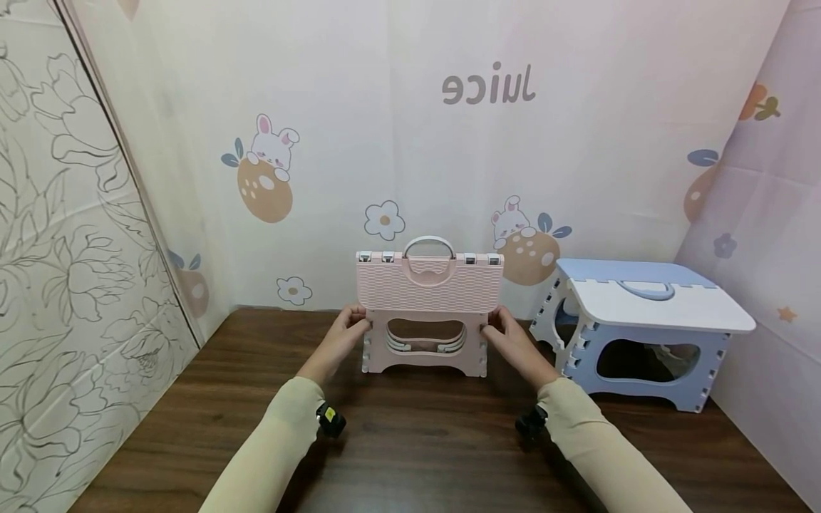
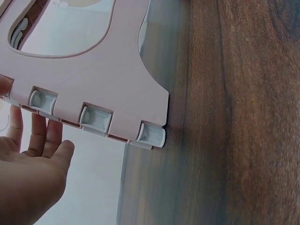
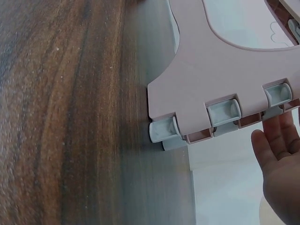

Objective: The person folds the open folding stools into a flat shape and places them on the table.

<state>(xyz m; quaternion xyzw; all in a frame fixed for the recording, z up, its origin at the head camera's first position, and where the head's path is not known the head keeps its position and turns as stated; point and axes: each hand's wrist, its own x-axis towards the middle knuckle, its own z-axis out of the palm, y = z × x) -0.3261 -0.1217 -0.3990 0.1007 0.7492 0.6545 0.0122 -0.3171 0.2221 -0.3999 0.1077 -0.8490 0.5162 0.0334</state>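
Observation:
A pink folding step stool (image 1: pixel 430 285) stands on the dark wooden table, its woven-textured top tilted up toward me and its looped carry handle (image 1: pixel 430 241) raised above. Below the top, the front leg panel (image 1: pixel 425 363) has a wide oval opening, with pale curved pieces visible through it. My left hand (image 1: pixel 343 331) grips the left edge of the stool, thumb in front and fingers behind, just under the top. The right hand (image 1: pixel 513 338) holds the opposite edge at the same height. In both wrist views, grey hinge clips (image 2: pixel 96 118) line the panel edge beside the fingers.
To the right, a larger blue and white folding stool (image 1: pixel 667 299) stands unfolded on the wooden table (image 1: pixel 410 442). Behind hangs a white curtain (image 1: pixel 340 142) with rabbit and flower prints. A line-drawn flower panel (image 1: pixel 77 235) borders the left side.

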